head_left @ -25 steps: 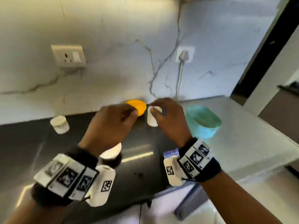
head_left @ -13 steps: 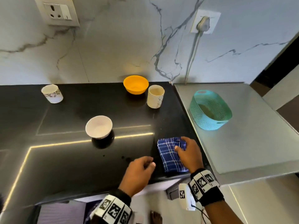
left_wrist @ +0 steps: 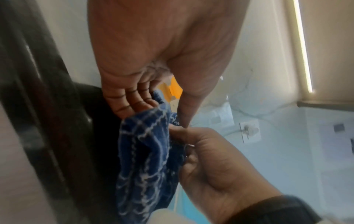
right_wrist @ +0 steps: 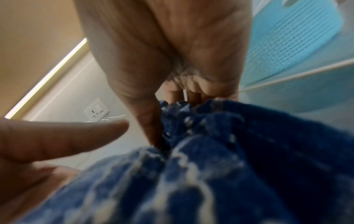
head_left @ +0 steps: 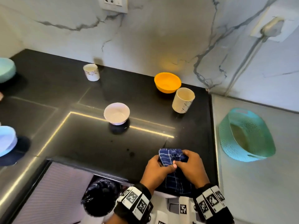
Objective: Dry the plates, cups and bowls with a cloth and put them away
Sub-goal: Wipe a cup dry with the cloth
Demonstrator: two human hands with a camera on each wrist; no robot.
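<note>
I see a shiny black bench [head_left: 80, 143] under a white marble wall [head_left: 161, 29], my left hand [head_left: 156, 169] and right hand [head_left: 191, 167] both holding the blue cloth [head_left: 169, 156] at its front edge, a green basket [head_left: 247, 136] on the grey top [head_left: 258, 183] beside it

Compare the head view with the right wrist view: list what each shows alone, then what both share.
Head only: the white bowl, orange bowl, two cups and the black counter.
Right wrist only: a close look at the right hand's fingers pinching the cloth's folds.
Both: the blue cloth held by the left hand and right hand, and the teal basket.
</note>
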